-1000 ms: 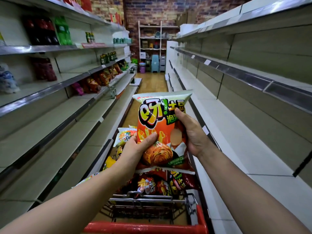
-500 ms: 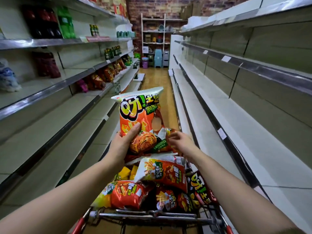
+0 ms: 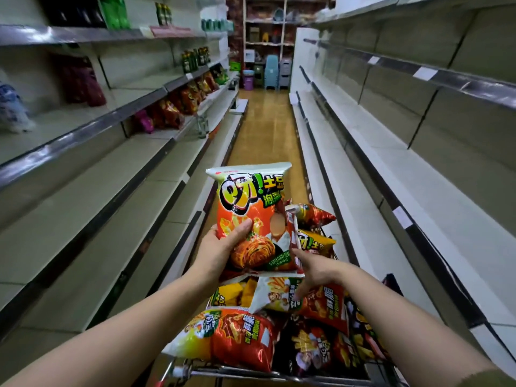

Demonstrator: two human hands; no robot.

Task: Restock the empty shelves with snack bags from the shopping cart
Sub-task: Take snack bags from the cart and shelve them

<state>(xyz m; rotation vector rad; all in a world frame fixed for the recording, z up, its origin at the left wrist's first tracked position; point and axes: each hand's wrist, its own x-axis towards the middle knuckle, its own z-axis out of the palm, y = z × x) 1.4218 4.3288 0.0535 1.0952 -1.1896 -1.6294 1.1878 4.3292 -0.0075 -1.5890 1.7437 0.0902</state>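
Here the left hand [image 3: 223, 248] grasps one orange snack bag [image 3: 251, 208] near its lower left corner, thumb across the front, holding it upright above the shopping cart [image 3: 251, 373]. The right hand [image 3: 311, 272] is down beside it. Its fingers curl toward a white-and-green bag [image 3: 275, 296] on the heap and its thumb is near a dark red bag [image 3: 293, 236] seen edge-on — whether it has hold of either, I cannot tell.

The step in hand looks like the pick from the cart: one bag is out, perhaps a second is being taken. Next that bag needs carrying sideways to a bare shelf and standing face out; the right-hand shelves [image 3: 418, 196] are near and show nothing on them.

Counted: two hands, one bag lifted, one cart, and about eight bags showing in it, with more likely buried. Far along the left shelves [image 3: 111, 169] stands a short row of stocked bags [image 3: 170, 114] — too blurred to count.
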